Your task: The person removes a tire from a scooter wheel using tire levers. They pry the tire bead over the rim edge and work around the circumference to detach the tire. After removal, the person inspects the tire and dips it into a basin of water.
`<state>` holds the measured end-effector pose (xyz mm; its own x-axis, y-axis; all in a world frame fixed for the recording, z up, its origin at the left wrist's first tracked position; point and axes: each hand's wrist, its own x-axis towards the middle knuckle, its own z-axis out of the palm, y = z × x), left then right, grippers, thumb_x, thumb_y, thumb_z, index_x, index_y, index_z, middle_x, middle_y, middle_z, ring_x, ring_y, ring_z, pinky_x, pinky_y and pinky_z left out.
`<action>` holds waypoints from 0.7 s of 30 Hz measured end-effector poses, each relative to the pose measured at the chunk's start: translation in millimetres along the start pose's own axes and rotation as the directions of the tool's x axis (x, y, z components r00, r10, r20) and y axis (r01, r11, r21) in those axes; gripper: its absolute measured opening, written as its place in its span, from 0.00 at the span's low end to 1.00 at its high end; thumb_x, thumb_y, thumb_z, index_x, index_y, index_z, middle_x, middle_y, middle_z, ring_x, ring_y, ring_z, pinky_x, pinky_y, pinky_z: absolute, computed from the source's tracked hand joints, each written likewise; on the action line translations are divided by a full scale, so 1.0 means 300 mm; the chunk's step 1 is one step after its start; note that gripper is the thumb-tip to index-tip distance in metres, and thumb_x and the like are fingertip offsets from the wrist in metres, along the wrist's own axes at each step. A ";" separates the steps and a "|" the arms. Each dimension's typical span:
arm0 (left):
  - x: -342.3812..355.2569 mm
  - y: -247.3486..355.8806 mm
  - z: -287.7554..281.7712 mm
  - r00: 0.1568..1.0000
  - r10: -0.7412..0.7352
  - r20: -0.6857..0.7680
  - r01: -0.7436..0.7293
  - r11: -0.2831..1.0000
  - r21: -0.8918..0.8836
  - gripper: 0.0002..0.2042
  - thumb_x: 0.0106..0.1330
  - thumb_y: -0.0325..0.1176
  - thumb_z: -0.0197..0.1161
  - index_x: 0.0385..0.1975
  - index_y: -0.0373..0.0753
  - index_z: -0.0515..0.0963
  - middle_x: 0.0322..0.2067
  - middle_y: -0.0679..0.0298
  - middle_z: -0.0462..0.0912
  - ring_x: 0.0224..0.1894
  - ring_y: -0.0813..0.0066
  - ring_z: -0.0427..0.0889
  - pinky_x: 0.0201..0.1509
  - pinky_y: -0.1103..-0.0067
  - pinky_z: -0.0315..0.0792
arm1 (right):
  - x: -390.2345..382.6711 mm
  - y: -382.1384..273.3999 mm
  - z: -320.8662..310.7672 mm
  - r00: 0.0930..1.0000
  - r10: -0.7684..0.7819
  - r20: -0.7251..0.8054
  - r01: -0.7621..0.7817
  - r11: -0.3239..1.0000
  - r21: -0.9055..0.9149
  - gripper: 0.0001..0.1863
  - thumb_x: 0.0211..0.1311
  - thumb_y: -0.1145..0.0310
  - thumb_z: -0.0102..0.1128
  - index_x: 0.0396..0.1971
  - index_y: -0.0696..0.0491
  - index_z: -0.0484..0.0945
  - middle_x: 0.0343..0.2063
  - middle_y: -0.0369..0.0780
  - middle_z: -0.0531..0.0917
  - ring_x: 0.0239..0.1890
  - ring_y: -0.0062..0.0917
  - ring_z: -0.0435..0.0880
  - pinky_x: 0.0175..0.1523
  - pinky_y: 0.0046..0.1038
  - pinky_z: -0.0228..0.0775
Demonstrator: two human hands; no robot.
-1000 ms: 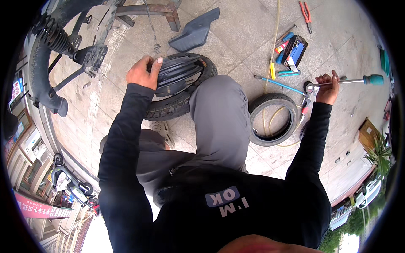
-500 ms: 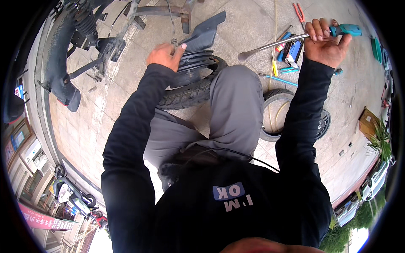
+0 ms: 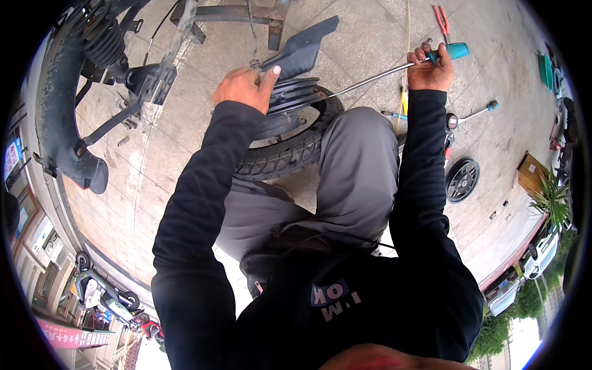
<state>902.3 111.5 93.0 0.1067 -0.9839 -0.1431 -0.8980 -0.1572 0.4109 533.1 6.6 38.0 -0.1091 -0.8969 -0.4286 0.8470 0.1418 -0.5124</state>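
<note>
A scooter wheel stands before my knees, its treaded tyre (image 3: 277,163) against my right leg and its black rim (image 3: 280,126) uppermost. A black plastic guard (image 3: 302,54) slants up from the rim's far side. My left hand (image 3: 243,86) is closed at the guard's near end, thumb along it; its other fingertips are partly hidden. My right hand (image 3: 430,73) grips a tyre lever (image 3: 376,79) by its teal handle. The lever's tip meets the wheel's right side, where rim and tyre lie close; whether it sits between them I cannot tell.
Red-handled pliers (image 3: 441,21) lie on the tiled floor beyond my right hand. A teal-ended tool (image 3: 478,114) and a small black wheel (image 3: 462,180) are to the right. A scooter's dark bodywork (image 3: 65,105) and a metal stand (image 3: 237,13) stand at the far left.
My right hand has swung left, bringing the lever's tip from the air above the floor to the wheel. My left hand stays at the guard.
</note>
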 end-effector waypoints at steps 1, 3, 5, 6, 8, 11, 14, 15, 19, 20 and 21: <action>0.004 0.000 0.000 1.000 -0.008 0.010 0.008 1.000 0.004 0.32 0.69 0.60 0.57 0.19 0.32 0.74 0.24 0.52 0.76 0.32 0.47 0.77 0.37 0.61 0.69 | 0.001 0.022 -0.002 0.994 -0.056 -0.096 0.047 0.995 -0.093 0.10 0.71 0.62 0.52 0.33 0.51 0.65 0.25 0.39 0.73 0.22 0.26 0.66 0.28 0.29 0.58; 0.006 0.008 -0.002 0.999 -0.019 0.034 0.019 1.000 0.009 0.31 0.70 0.59 0.57 0.19 0.32 0.75 0.25 0.53 0.76 0.33 0.48 0.77 0.37 0.61 0.69 | 0.019 0.045 -0.021 0.996 0.010 -0.091 -0.017 0.998 -0.068 0.08 0.69 0.64 0.52 0.36 0.51 0.66 0.23 0.38 0.70 0.18 0.24 0.63 0.24 0.27 0.54; 0.013 0.025 -0.010 0.998 -0.024 0.054 0.022 0.999 0.046 0.28 0.69 0.57 0.58 0.20 0.34 0.78 0.27 0.55 0.80 0.36 0.50 0.80 0.40 0.61 0.72 | 0.051 0.080 -0.053 0.992 0.105 -0.077 -0.107 0.994 -0.021 0.07 0.65 0.66 0.51 0.38 0.51 0.68 0.22 0.37 0.68 0.17 0.23 0.61 0.22 0.27 0.52; 0.011 0.026 -0.013 0.997 -0.030 0.064 0.026 0.997 0.066 0.26 0.69 0.55 0.58 0.21 0.35 0.79 0.28 0.56 0.81 0.38 0.51 0.81 0.41 0.60 0.74 | 0.048 0.117 -0.040 0.992 0.106 -0.069 -0.108 0.994 -0.023 0.06 0.63 0.67 0.51 0.37 0.51 0.68 0.22 0.37 0.68 0.16 0.22 0.60 0.21 0.27 0.52; -0.012 0.018 -0.005 0.999 0.037 -0.015 -0.037 0.999 0.037 0.26 0.70 0.53 0.58 0.21 0.33 0.77 0.27 0.54 0.79 0.36 0.49 0.79 0.39 0.60 0.72 | 0.073 0.174 -0.015 0.987 0.157 -0.020 -0.158 0.986 -0.051 0.05 0.62 0.68 0.50 0.36 0.51 0.68 0.22 0.37 0.68 0.15 0.22 0.59 0.21 0.26 0.52; -0.058 0.026 0.010 0.992 0.106 -0.068 -0.106 0.994 0.008 0.23 0.70 0.48 0.60 0.21 0.33 0.76 0.26 0.53 0.78 0.34 0.49 0.78 0.38 0.61 0.72 | 0.154 0.230 0.069 0.931 0.301 0.208 -0.269 0.948 -0.167 0.08 0.61 0.66 0.50 0.36 0.53 0.70 0.22 0.36 0.66 0.15 0.19 0.59 0.22 0.24 0.53; -0.099 0.022 0.000 0.984 0.152 -0.089 -0.153 0.988 -0.007 0.17 0.69 0.39 0.62 0.21 0.34 0.76 0.26 0.54 0.78 0.33 0.50 0.78 0.36 0.62 0.72 | 0.075 0.356 0.293 0.792 0.436 0.427 -0.270 0.878 -0.396 0.03 0.69 0.71 0.46 0.36 0.54 0.69 0.22 0.34 0.66 0.16 0.15 0.56 0.21 0.21 0.48; -0.109 0.013 0.002 0.983 0.157 -0.091 -0.158 0.987 -0.013 0.16 0.69 0.38 0.62 0.21 0.34 0.76 0.26 0.54 0.78 0.33 0.50 0.78 0.36 0.63 0.72 | 0.005 0.391 0.366 0.800 0.455 0.391 -0.230 0.834 -0.501 0.03 0.66 0.71 0.49 0.36 0.54 0.69 0.22 0.33 0.66 0.15 0.14 0.57 0.22 0.19 0.49; -0.184 -0.002 0.019 0.959 0.216 -0.184 -0.218 0.976 0.008 0.13 0.64 0.35 0.66 0.20 0.36 0.76 0.25 0.55 0.78 0.31 0.53 0.79 0.33 0.65 0.73 | -0.170 0.431 0.421 0.749 0.429 0.505 -0.006 0.766 -0.642 0.03 0.60 0.71 0.60 0.32 0.54 0.76 0.21 0.34 0.75 0.18 0.12 0.66 0.23 0.22 0.56; -0.195 -0.003 0.033 0.949 0.233 -0.212 -0.235 0.972 0.018 0.13 0.61 0.35 0.68 0.18 0.38 0.75 0.24 0.57 0.78 0.30 0.54 0.79 0.32 0.66 0.74 | -0.193 0.420 0.400 0.751 0.421 0.509 0.012 0.762 -0.648 0.04 0.60 0.71 0.61 0.31 0.54 0.77 0.21 0.33 0.76 0.19 0.12 0.67 0.24 0.23 0.59; -0.191 -0.009 0.041 0.938 0.251 -0.238 -0.255 0.967 0.015 0.14 0.61 0.36 0.69 0.18 0.38 0.75 0.24 0.55 0.78 0.31 0.54 0.80 0.32 0.66 0.74 | -0.208 0.416 0.388 0.687 0.410 0.599 0.121 0.749 -0.652 0.07 0.58 0.68 0.63 0.35 0.54 0.79 0.22 0.35 0.78 0.25 0.19 0.76 0.34 0.28 0.69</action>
